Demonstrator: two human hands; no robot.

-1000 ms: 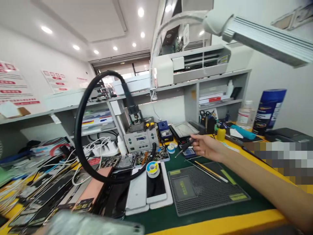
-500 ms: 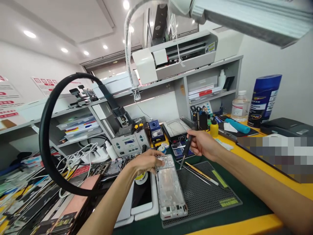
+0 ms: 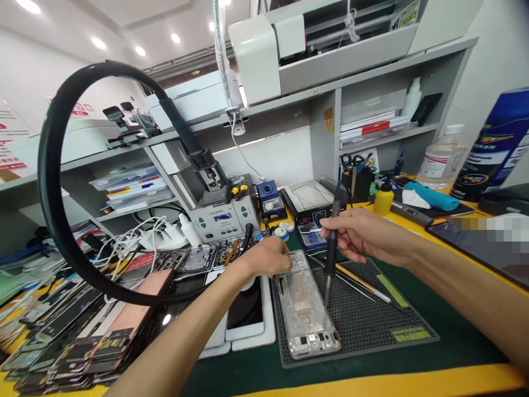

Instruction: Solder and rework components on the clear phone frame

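Starting at the bottom of the frame, a yellow table edge [image 3: 372,381] is seen, and just past it a black mat [image 3: 372,331] is laid on the green top. An open phone frame [image 3: 308,309] is laid on the left part of the mat, a little below the middle of the frame, with its small metal parts showing. Just left of it some white phones [image 3: 246,331] are laid flat, and a heap of dark screens [image 3: 82,336] is spread over the lower left.

The top end of the phone frame is pressed down by the left hand [image 3: 268,256], with the fingers curled over it. A thin dark tool [image 3: 332,253] is held like a pen by the right hand [image 3: 363,234], with the fingers closed round it. The tool is held almost upright, and its tip is set at the right side of the phone frame. Whether the tip touches cannot be told.

The step in hand is judged to be work on the inside of the phone with the tool tip. For the next move, one tiny spot must be met, so a steady hold and a still frame are called for.

Farther back, a grey box [image 3: 223,218] with buttons and a yellow bottle [image 3: 383,199] are seen. A big black hose loop [image 3: 49,193] is curved over the left. A blue can [image 3: 502,143] is stood at the far right, and a white machine [image 3: 256,55] is set on the grey shelves at the top.
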